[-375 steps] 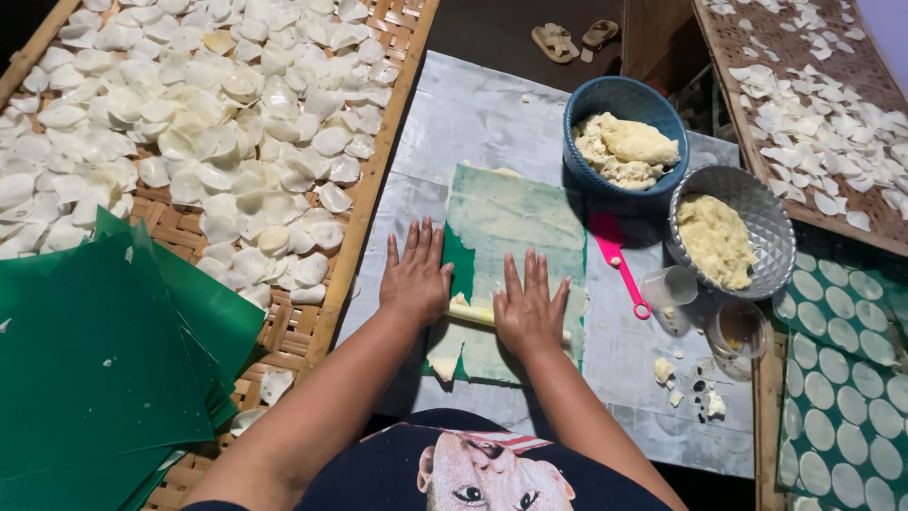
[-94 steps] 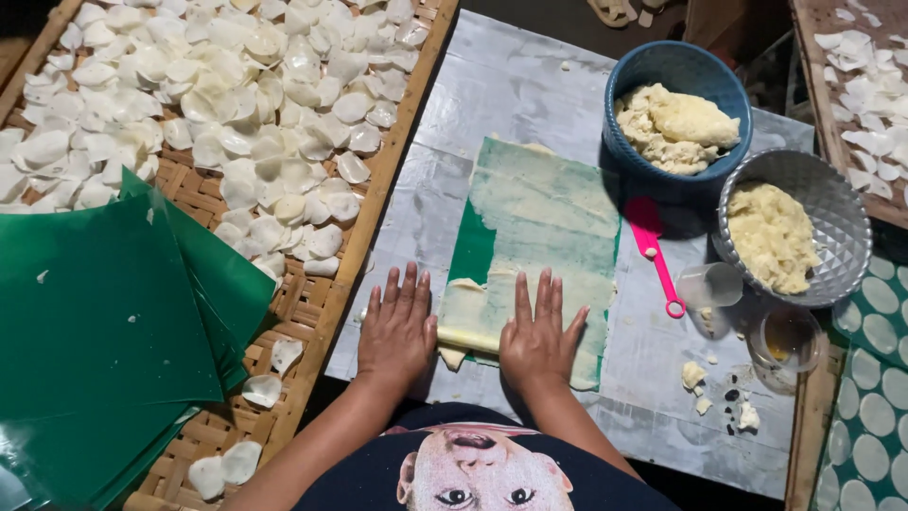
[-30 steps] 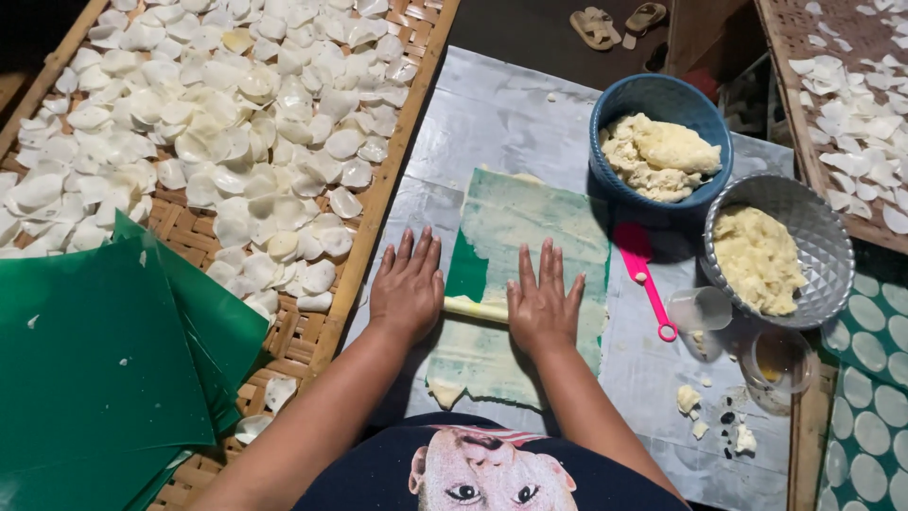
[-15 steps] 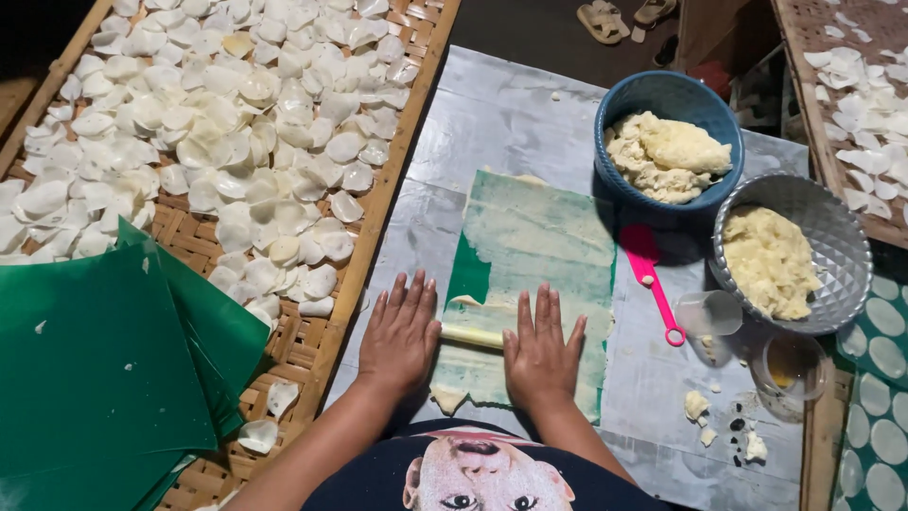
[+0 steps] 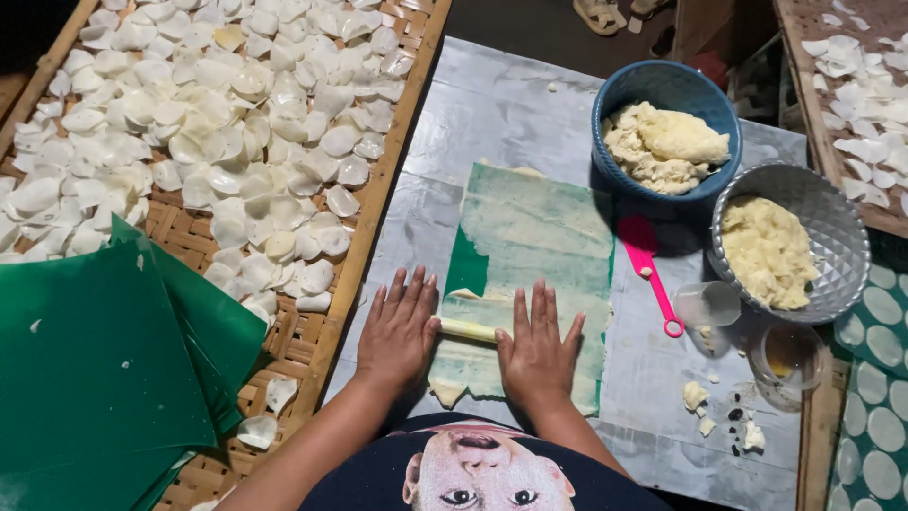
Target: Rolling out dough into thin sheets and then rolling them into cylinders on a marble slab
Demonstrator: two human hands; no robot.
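Woven tray (image 5: 378, 203) fills upper left of frame, covered w/ pale thin dough pieces (image 5: 218, 114). Stack of green plastic sheets (image 5: 95, 360) at lower left. Grey table (image 5: 492, 104) runs centre to right. Green sheet w/ flattened dough (image 5: 539, 246) lies mid-frame. Blue bowl (image 5: 700, 95) of dough upper right, metal bowl (image 5: 832, 218) just below it. Left hand (image 5: 397, 331) & right hand (image 5: 539, 350), fingers spread flat, press on a pale roller (image 5: 468, 329) at lower centre. Pink spoon (image 5: 648, 270) right of the sheet.
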